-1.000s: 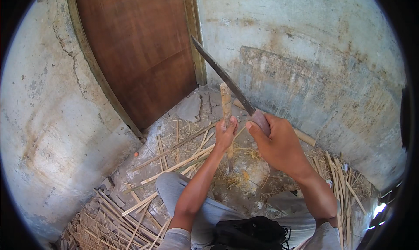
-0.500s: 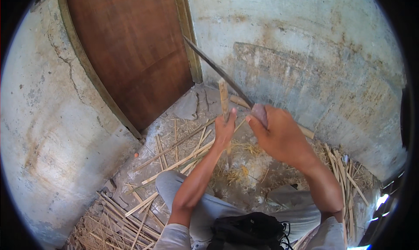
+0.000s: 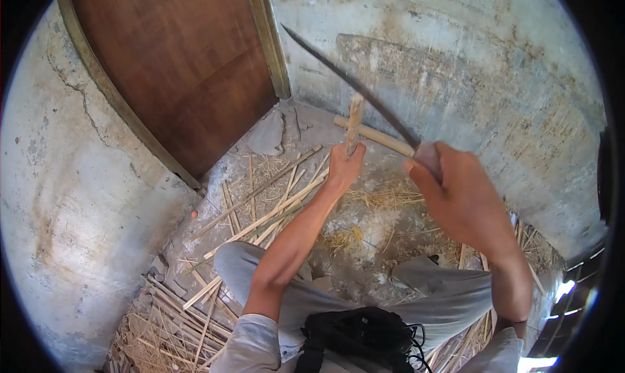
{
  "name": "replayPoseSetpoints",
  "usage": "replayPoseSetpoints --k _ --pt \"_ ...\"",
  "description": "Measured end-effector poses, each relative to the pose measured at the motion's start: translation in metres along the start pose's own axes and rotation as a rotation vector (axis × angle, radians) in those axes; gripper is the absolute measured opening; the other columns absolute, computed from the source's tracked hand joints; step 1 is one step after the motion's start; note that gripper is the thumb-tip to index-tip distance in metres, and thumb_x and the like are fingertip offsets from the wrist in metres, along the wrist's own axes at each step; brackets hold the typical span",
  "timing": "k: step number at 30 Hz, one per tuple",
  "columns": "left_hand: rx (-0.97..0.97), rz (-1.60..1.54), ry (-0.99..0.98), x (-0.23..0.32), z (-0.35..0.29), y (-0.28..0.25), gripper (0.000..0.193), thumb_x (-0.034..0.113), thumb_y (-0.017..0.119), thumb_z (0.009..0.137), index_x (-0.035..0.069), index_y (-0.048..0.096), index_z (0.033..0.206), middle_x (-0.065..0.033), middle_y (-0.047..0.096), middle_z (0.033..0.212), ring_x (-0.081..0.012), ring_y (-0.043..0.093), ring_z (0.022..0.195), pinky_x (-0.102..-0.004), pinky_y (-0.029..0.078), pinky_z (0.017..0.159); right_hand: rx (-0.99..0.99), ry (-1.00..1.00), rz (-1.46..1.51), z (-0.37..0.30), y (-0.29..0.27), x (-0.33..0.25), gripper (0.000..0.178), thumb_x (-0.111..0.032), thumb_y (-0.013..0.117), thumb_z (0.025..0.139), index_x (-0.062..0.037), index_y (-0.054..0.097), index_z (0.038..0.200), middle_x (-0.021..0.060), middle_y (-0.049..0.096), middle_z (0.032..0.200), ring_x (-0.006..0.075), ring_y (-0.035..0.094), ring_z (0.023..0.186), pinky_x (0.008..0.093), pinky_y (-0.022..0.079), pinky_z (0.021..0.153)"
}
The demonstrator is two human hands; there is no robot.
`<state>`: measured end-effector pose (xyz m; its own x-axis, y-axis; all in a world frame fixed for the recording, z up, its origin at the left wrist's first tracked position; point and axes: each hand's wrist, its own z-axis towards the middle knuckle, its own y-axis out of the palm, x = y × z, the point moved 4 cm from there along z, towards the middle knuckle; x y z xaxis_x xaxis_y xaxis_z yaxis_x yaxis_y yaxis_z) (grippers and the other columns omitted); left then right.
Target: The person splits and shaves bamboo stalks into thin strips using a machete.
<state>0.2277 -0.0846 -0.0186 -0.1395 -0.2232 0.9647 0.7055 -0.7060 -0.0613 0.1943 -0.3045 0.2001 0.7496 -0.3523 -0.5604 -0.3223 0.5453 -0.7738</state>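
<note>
I see the brown wooden door (image 3: 176, 73) set in the grey plastered wall (image 3: 469, 67), above split pale bamboo strips (image 3: 260, 220) littering the floor. My right hand (image 3: 459, 194) clenches the long dark curved blade (image 3: 351, 83); my left hand (image 3: 343, 166), fingers grasping, holds the short upright pale bamboo stick (image 3: 355, 119) beneath it.

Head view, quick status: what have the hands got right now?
Left hand grips upright bamboo stick. Right hand holds long curved blade, raised over stick. Cut strips litter floor; nothing between.
</note>
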Motion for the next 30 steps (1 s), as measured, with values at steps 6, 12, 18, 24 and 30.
replayPoseSetpoints --k 6,12,18,24,30 --pt "0.021 -0.044 0.051 -0.004 -0.014 0.003 0.04 0.02 0.059 0.091 0.003 0.051 0.056 0.0048 0.041 0.051 -0.0054 0.039 0.051 -0.0327 0.028 0.045 0.007 -0.035 0.079 -0.003 0.008 0.024 0.03 -0.018 0.061 0.093 0.0051 0.05 0.078 0.0189 0.048 0.059 0.0285 0.04 0.05 0.0416 0.035 0.052" --pt "0.01 -0.09 -0.018 0.005 -0.004 0.006 0.033 0.019 0.058 0.091 0.009 0.053 0.06 0.006 0.047 0.055 -0.0054 0.041 0.049 -0.0297 0.029 0.046 0.049 -0.094 0.018 0.004 -0.008 0.01 0.029 -0.018 0.061 0.093 0.0047 0.051 0.078 0.0206 0.051 0.062 0.0333 0.047 0.053 0.0429 0.036 0.054" --pt "0.115 -0.199 0.098 -0.009 -0.011 0.0 0.029 0.017 0.057 0.092 -0.001 0.059 0.069 0.0035 0.047 0.057 -0.0052 0.043 0.057 -0.0304 0.033 0.05 -0.042 -0.186 0.062 -0.006 0.018 0.016 0.03 -0.02 0.06 0.093 0.0045 0.052 0.079 0.0208 0.05 0.06 0.033 0.047 0.052 0.0431 0.037 0.054" --pt "0.014 -0.088 0.012 0.04 -0.015 -0.013 0.03 0.018 0.058 0.09 -0.001 0.057 0.068 0.0023 0.047 0.057 -0.0088 0.043 0.056 -0.034 0.036 0.05 -0.025 -0.087 0.09 0.001 -0.014 -0.012 0.032 -0.021 0.06 0.093 0.0043 0.05 0.076 0.0191 0.049 0.058 0.0291 0.045 0.051 0.0431 0.036 0.053" --pt "0.094 -0.118 0.011 -0.013 -0.014 -0.003 0.032 0.02 0.058 0.09 0.006 0.054 0.062 0.0034 0.048 0.056 -0.0062 0.042 0.05 -0.028 0.031 0.046 -0.034 -0.115 0.053 0.003 0.025 0.017 0.032 -0.021 0.058 0.095 0.0034 0.05 0.076 0.0114 0.043 0.056 0.015 0.038 0.053 0.0376 0.034 0.051"
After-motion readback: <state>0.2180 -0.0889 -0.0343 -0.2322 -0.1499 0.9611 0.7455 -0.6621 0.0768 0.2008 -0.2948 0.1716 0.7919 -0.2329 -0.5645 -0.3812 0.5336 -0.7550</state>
